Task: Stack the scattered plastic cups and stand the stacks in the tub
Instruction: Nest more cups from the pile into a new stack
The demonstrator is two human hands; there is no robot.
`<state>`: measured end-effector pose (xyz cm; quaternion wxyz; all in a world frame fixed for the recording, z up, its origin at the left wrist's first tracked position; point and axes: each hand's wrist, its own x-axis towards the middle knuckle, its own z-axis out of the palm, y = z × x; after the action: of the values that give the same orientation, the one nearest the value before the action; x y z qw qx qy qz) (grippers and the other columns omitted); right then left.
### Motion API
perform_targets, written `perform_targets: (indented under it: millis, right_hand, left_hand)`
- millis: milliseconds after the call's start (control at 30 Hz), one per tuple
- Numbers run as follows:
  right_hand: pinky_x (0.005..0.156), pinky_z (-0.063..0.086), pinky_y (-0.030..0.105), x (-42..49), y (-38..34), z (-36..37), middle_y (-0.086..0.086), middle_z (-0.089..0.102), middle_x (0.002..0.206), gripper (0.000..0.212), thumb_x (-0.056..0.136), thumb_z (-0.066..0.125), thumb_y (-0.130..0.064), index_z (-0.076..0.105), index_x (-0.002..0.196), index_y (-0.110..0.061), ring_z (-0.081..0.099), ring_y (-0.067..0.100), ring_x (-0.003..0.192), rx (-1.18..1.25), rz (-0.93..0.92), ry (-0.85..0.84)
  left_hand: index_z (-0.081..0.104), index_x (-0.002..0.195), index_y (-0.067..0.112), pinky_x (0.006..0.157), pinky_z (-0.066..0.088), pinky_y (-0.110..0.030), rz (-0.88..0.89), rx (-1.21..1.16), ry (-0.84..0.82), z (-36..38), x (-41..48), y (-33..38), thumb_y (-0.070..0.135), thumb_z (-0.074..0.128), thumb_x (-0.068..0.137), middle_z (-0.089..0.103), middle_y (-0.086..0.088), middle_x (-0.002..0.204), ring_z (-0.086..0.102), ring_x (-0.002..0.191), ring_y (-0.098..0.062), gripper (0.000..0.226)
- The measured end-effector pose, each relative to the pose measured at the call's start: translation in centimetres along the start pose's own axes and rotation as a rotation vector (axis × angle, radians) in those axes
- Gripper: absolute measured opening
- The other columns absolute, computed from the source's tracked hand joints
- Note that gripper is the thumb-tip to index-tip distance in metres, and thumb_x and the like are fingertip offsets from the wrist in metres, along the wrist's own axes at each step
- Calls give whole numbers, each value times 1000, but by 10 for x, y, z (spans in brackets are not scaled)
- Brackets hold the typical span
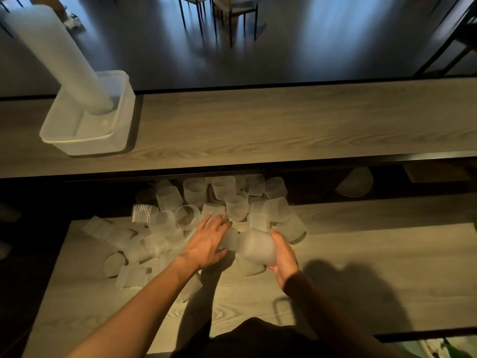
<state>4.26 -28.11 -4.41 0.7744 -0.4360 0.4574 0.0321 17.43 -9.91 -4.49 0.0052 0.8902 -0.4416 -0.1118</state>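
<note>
Right hand cradling sideways cup, mouth leftward for nesting; left hand clasping another cup; finished stack in tub.

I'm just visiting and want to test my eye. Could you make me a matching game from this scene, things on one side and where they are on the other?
Things:
1. tall stack
2. tub
3. left hand
4. right hand

Places:
A. on the upper shelf, far left
B. gripping a ribbed cup at the pile's right
C. standing tilted in the tub
D. palm down on a cup in the pile

Pairs: 1-C, 2-A, 3-D, 4-B
</note>
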Motion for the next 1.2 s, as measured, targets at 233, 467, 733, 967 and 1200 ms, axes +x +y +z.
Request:
perform_targets:
  millis: [233,467,733,967,1200]
  right_hand:
    - [88,59,48,-7,10,6,13,63,124,54,91,58,-57,55,134,-24,64,30,111,-63,-34,-55]
    - [84,56,43,-25,14,46,5,60,119,27,100,50,-45,62,119,-29,60,24,105,-340,-137,-179]
    - [91,54,53,-50,55,104,7,65,114,23,97,53,-49,67,107,-35,62,33,107,-351,-91,-228]
    - [85,57,54,-62,71,117,17,64,120,32,99,52,-46,65,116,-22,63,35,110,-196,-80,-144]
    - [91,53,65,-59,79,98,23,63,121,44,97,55,-47,57,125,-13,63,43,111,37,86,53]
  left_hand:
    - [49,135,24,94,47,-23,-165,-542,182,-10,-49,-1,65,55,80,40,6,130,48,111,-8,69]
    - [54,128,39,94,40,-7,-264,-949,242,-15,-102,3,57,62,84,46,21,123,48,116,2,48]
    - [36,148,40,93,47,-13,-446,-1316,230,-17,-137,9,69,52,85,40,17,140,45,127,-2,71]
    - [13,159,35,92,33,2,-409,-1374,116,-19,-149,10,93,25,76,18,18,158,26,141,-2,102]
    - [25,158,20,124,9,-36,-229,-354,-68,34,-170,-38,29,68,90,20,-8,164,18,153,-28,81]
